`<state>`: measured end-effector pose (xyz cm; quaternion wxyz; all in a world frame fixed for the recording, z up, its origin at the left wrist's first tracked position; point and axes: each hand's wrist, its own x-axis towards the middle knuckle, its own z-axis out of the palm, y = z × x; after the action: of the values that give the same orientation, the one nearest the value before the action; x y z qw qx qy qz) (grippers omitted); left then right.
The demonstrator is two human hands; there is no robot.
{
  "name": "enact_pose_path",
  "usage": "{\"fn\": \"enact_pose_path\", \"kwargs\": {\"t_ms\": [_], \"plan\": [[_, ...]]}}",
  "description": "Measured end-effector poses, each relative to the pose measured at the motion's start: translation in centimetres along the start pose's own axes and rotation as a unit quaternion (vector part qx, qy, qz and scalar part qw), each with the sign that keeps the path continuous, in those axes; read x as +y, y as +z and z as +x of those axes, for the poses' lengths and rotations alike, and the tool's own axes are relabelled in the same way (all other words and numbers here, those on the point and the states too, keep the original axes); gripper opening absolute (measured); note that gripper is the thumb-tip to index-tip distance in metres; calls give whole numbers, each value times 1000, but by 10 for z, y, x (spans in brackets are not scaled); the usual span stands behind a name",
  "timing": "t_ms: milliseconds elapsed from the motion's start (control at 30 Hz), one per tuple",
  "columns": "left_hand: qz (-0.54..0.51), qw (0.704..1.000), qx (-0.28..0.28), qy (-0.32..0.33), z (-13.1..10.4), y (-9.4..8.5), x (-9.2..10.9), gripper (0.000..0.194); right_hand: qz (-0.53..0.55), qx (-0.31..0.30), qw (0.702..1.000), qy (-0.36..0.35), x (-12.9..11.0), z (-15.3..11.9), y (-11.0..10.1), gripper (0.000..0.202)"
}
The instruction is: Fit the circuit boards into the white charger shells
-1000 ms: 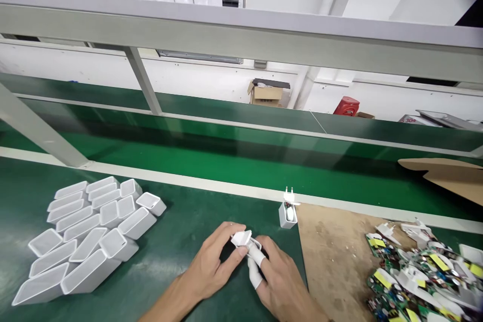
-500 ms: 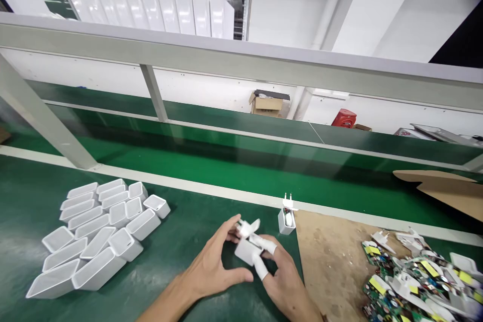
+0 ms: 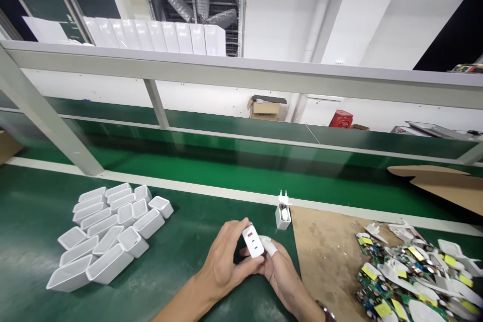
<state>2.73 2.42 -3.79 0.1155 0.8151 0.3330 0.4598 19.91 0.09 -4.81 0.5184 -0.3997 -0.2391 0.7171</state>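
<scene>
Between my two hands is a white charger housing (image 3: 253, 241), its face with one red port and two dark slots turned up toward me. My left hand (image 3: 223, 256) grips it from the left, thumb along its lower edge and fingers at its top. My right hand (image 3: 281, 274), with white covers on fingertips, holds its right side; some of its fingers are hidden beneath. Just beyond my right hand stands another white housing (image 3: 283, 217), with a two-pin plug piece and inner parts sticking out of its top.
Several open white housings (image 3: 109, 264) stand at the left on the green table (image 3: 181, 271). At the right, a brown board (image 3: 320, 261) borders a pile of circuit boards and plug parts (image 3: 415, 274). Behind runs a green belt (image 3: 226, 171) beneath a metal frame (image 3: 241, 68).
The housing has been turned so its port face shows, and the plug piece seen above it is no longer visible. My left hand has closed in on it. The camera view has shifted slightly.
</scene>
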Motion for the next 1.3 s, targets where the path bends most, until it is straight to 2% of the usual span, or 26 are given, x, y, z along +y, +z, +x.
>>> {"fn": "enact_pose_path", "kwargs": {"t_ms": [300,667,833,933,1000,1100,1167,1233,1300], "plan": [[6,1000,10,14,0,3,1,68,-6,12,1000,-25,2,3,-7,65],[-5,1000,21,5,0,4,-1,68,-9,-9,1000,1,4,1,-2,60],[4,1000,8,2,-1,4,-3,68,-22,-7,1000,5,7,2,-4,60],[5,1000,6,8,-1,5,-4,68,-34,-1,999,-9,10,5,-8,63],[10,1000,5,2,-3,5,-5,66,-62,17,997,-50,11,7,-12,65],[33,999,2,-37,-8,7,-11,68,-179,44,965,-185,10,8,-16,56],[40,996,-8,-83,-9,9,-16,71,-276,29,921,-272,8,4,-15,44],[26,990,-23,-134,-7,11,-22,71,-356,9,874,-330,4,-2,-13,37],[5,984,-29,-175,0,13,-26,67,-426,4,819,-383,-1,-8,-12,38]]}}
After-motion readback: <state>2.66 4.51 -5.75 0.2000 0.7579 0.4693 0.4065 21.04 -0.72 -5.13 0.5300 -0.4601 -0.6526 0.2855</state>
